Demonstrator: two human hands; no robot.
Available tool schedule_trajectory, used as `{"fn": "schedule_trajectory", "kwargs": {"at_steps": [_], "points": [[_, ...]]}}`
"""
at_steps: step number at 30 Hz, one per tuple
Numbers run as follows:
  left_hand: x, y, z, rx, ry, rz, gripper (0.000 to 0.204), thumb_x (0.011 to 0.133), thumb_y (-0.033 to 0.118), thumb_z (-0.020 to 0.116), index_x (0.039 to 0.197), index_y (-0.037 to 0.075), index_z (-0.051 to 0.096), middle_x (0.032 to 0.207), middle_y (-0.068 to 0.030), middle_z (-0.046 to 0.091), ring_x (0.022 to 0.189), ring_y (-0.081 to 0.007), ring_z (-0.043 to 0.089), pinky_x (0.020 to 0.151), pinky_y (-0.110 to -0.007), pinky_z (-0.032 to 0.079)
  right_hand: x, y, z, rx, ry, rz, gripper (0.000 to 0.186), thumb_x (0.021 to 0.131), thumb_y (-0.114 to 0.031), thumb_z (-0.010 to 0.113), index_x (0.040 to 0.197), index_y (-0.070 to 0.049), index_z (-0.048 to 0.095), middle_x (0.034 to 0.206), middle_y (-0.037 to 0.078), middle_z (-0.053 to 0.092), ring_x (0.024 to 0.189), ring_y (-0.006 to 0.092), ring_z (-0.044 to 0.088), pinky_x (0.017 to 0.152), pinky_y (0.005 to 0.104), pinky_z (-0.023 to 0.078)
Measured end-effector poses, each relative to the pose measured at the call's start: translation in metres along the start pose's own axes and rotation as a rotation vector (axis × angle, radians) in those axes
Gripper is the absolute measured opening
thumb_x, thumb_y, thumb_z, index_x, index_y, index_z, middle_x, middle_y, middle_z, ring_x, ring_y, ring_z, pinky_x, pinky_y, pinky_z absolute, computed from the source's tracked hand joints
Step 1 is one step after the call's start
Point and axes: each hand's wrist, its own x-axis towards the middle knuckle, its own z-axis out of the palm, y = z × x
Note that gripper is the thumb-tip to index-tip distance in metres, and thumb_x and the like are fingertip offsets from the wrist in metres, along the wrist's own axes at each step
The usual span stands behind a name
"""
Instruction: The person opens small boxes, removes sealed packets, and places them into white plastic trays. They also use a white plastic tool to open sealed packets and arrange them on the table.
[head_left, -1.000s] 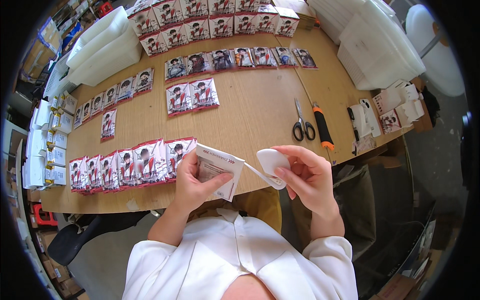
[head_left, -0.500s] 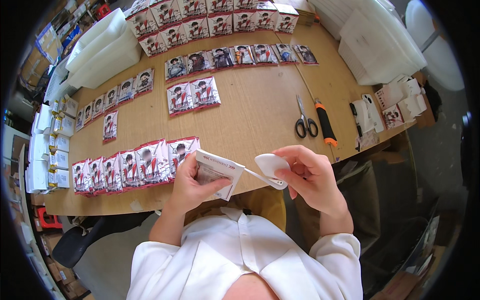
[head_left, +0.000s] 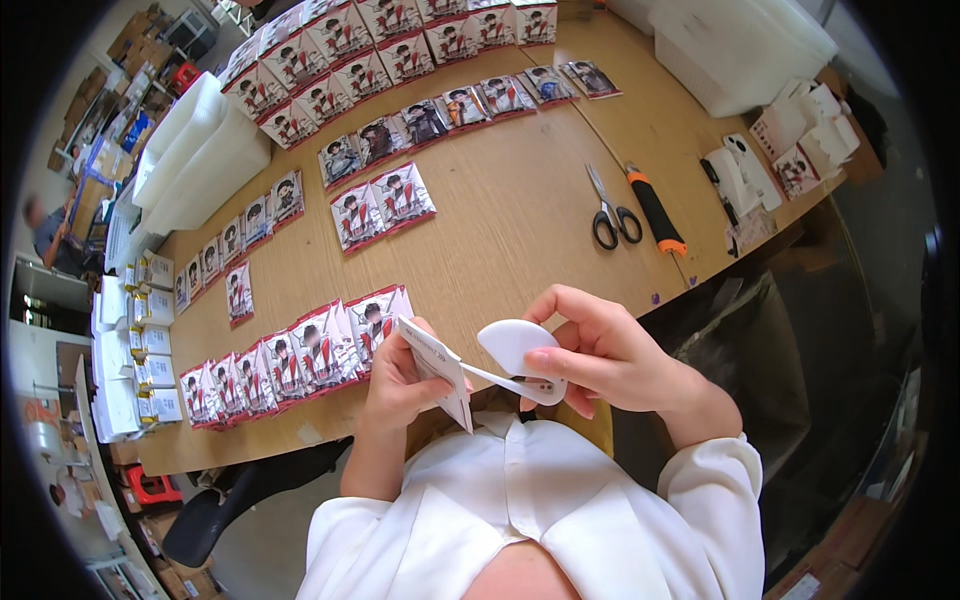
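Left hand [head_left: 395,385] grips a white card packet [head_left: 440,370], fingers clamped on its edge, held above the near table [head_left: 520,240] edge. Right hand [head_left: 600,355] pinches a white oval tool [head_left: 515,350], its tip touching the packet. Scissors [head_left: 610,210] lie well apart.

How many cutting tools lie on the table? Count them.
2: black-handled scissors on the table's right part, and an orange-and-black utility knife just right of them. Others may be hidden.
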Motion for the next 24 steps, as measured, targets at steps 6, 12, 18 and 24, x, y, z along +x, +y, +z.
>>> {"fn": "schedule_trajectory", "kwargs": {"at_steps": [6,12,18,24], "points": [[0.001,-0.015,0.01,-0.084,0.026,0.01,0.036,0.072,0.001,0.075,0.095,0.002,0.048,0.079,-0.0109,0.064,0.071,-0.0236,0.068,0.063,-0.038,0.058,-0.002,0.015,0.016,-0.512,0.232,-0.366,0.019,0.094,-0.006,0.049,0.109,0.001,0.039,0.063,0.011,0.058,0.049,0.0211,0.057,0.045,0.0312,0.041],[-0.002,-0.022,0.011,0.189,0.304,0.082,0.038,0.069,0.012,0.083,0.09,0.004,0.051,0.079,-0.0061,0.065,0.068,-0.0129,0.065,0.062,-0.027,0.054,-0.003,0.019,0.02,-0.822,0.334,-0.534,0.022,0.09,-0.003,0.054,0.108,0.002,0.041,0.058,0.012,0.055,0.047,0.0309,0.057,0.043,0.0384,0.042],[-0.001,-0.004,0.027,0.66,0.366,0.206,0.042,0.064,0.01,0.087,0.087,0.004,0.052,0.079,-0.0042,0.065,0.069,-0.0076,0.061,0.062,-0.022,0.049,-0.002,0.03,0.01,-0.88,0.363,-0.591,0.021,0.089,-0.003,0.055,0.106,0.001,0.043,0.057,0.011,0.055,0.046,0.0297,0.056,0.042,0.0374,0.041],[-0.004,0.001,0.039,0.872,0.273,0.2,0.04,0.06,0.011,0.089,0.077,0.005,0.053,0.072,-0.0036,0.065,0.065,-0.0067,0.061,0.058,-0.022,0.048,-0.003,0.038,0.009,-0.83,0.341,-0.625,0.021,0.089,-0.002,0.056,0.106,0.001,0.044,0.057,0.011,0.054,0.046,0.0289,0.056,0.042,0.036,0.041]]}}
